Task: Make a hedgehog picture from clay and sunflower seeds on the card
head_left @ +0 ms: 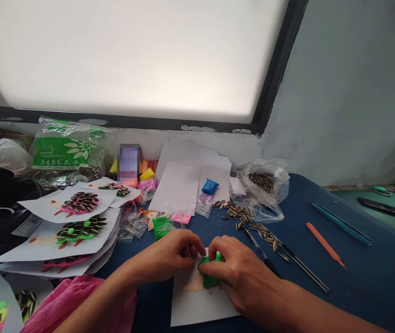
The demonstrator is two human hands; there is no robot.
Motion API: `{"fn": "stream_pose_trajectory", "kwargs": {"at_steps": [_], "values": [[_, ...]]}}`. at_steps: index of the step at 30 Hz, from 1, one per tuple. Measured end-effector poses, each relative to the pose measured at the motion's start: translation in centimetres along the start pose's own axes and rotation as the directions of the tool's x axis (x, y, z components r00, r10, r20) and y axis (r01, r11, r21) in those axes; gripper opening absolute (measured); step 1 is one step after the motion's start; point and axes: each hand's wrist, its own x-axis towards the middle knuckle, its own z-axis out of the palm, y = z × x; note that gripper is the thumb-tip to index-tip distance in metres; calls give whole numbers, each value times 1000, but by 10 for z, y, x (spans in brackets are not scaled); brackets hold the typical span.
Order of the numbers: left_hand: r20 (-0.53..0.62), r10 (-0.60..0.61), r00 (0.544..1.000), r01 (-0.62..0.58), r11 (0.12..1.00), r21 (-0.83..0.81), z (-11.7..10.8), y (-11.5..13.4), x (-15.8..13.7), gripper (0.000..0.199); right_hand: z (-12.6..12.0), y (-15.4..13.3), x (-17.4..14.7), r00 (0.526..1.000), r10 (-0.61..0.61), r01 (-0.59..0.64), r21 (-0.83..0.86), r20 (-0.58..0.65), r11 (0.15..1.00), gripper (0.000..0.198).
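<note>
I have the green clay (211,277) on the small white sheet (197,314) at the front of the blue tabletop (374,273), touching or just beside a flat peach patch (194,283). My right hand (230,266) has thumb and bent fingers on the clay, slightly spread; whether that grip pinches or only presses, I cannot tell. My left hand (182,252) curls in at the sheet's upper edge — its fingertips are too hidden to judge its grip.

I expect the clay to be light, soft, a bit tacky and easily dented; I'd handle it by the rim with flat fingertips and steady the paper at a corner. Seeds (239,212) and a black pen (260,249) crowd my right hand; the paper stack (17,252) and pink cloth (65,296) hem in the left. Wider room lies rightward, past the orange pen (325,245).
</note>
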Motion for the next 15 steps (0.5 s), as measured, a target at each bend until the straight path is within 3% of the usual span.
{"fn": "stream_pose_trajectory", "kwargs": {"at_steps": [5,15], "values": [[-1,3,1000,-3,1000,31,0,1,-1,34,2,0,-1,999,-4,6,-49,42,999,20],[6,-5,1000,5,1000,-10,0,-2,0,32,5,3,-2,998,-33,31,-36,-60,999,28]]}}
